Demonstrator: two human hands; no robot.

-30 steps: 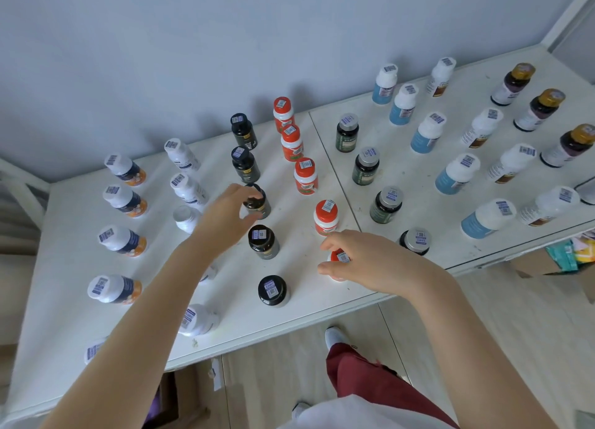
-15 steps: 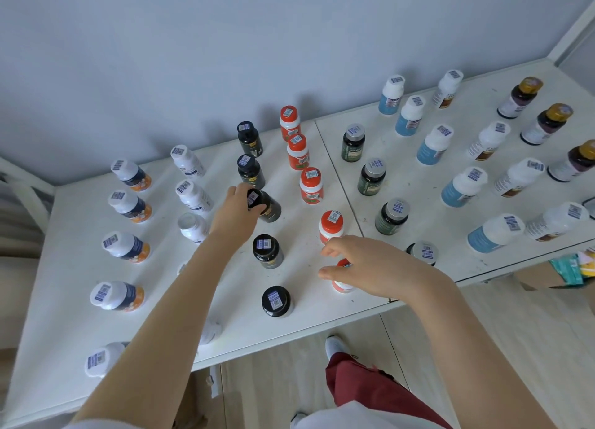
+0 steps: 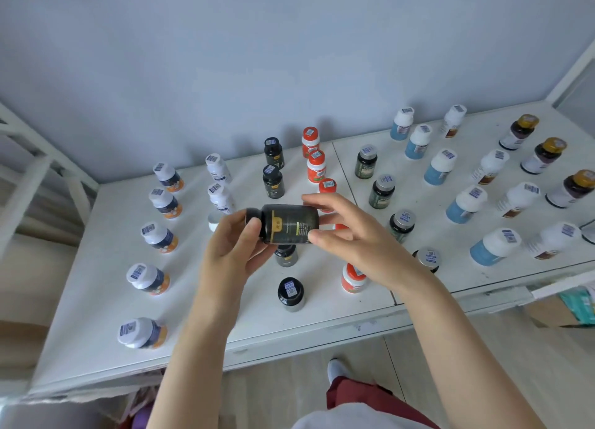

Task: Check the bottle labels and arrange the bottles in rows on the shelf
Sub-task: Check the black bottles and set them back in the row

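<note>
Head view: both hands hold one black bottle [image 3: 286, 224] sideways above the shelf [image 3: 96, 300], cap to the left. Left hand [image 3: 231, 255] curls round the cap end; right hand [image 3: 351, 238] pinches the base between thumb and fingers. Its label shows a gold mark and a yellow-green patch, but the writing is too blurred to read. Below, other bottles [image 3: 317, 168] stand in rows, with barcode stickers [image 3: 136, 271] on their caps.
</note>
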